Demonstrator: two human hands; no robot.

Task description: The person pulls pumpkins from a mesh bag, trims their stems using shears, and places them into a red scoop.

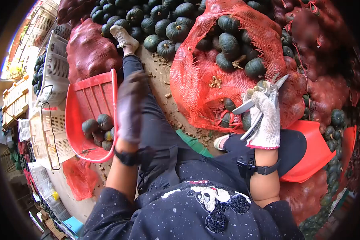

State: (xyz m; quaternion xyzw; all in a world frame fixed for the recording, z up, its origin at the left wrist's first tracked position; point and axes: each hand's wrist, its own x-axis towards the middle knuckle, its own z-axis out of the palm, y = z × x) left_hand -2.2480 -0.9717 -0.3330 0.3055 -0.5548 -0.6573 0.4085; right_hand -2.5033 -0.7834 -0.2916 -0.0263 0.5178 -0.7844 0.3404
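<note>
My right hand, in a white knitted glove, is closed around a metal cutting tool with its blades spread. It is beside a large open red mesh sack holding dark green squashes. My left hand, in a greyish glove, is smeared by motion above my left leg, so its fingers cannot be made out. Just left of it stands a red plastic scoop with several small green squashes inside.
Loose green squashes are piled beyond my feet. Full red mesh sacks stand at left and right. White crates line the left side. A red plastic piece lies by my right knee. Dirt bits litter the floor.
</note>
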